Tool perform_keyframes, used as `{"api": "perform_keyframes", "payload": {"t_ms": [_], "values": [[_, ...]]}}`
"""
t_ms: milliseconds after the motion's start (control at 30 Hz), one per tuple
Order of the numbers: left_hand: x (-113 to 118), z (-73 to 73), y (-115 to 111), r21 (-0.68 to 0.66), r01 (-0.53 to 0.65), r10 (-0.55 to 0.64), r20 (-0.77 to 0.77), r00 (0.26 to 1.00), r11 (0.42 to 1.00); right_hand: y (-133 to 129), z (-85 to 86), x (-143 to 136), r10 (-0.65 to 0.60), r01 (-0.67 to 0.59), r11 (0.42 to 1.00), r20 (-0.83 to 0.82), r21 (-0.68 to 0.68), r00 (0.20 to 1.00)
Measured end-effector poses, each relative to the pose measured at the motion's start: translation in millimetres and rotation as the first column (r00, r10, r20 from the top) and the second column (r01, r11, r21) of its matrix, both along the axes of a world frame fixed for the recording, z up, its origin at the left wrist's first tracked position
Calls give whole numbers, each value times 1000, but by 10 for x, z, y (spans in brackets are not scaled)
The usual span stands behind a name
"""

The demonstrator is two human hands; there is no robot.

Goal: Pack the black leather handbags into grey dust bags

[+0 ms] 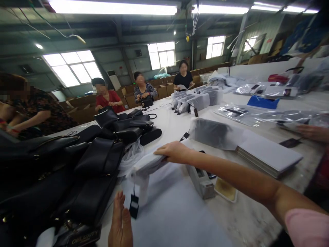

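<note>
My right hand (176, 152) reaches across from the right, its fingers closed on the top edge of a bag wrapped in thin white paper (150, 163). A black tag (134, 206) hangs from the wrapped bag on a cord. Lower down, my left hand (120, 223) is raised with nothing in it, fingers extended and thumb apart, just left of the tag. White sheets (177, 209) lie flat beneath the wrapped bag.
Black bags (100, 157) are heaped on the left. A grey tape dispenser (202, 181), a shallow dish (226, 189) and a white stack (269, 151) lie rightward. Wrapped bags (197, 99) stand farther back. Several people are around the table; another person's hand (313, 132) is at right.
</note>
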State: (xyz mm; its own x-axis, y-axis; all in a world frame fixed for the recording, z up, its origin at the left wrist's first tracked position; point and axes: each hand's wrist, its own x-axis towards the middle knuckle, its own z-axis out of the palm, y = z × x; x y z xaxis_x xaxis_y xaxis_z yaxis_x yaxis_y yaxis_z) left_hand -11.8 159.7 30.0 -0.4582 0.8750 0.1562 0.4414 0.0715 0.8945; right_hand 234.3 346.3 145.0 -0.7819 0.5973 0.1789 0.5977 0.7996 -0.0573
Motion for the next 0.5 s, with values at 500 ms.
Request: {"api": "perform_keyframes", "payload": {"t_ms": [500], "values": [[223,-154,-210,33,59,-58,-10,998,998,556,-58,2294,-730,732,680,65,-36,681]]}}
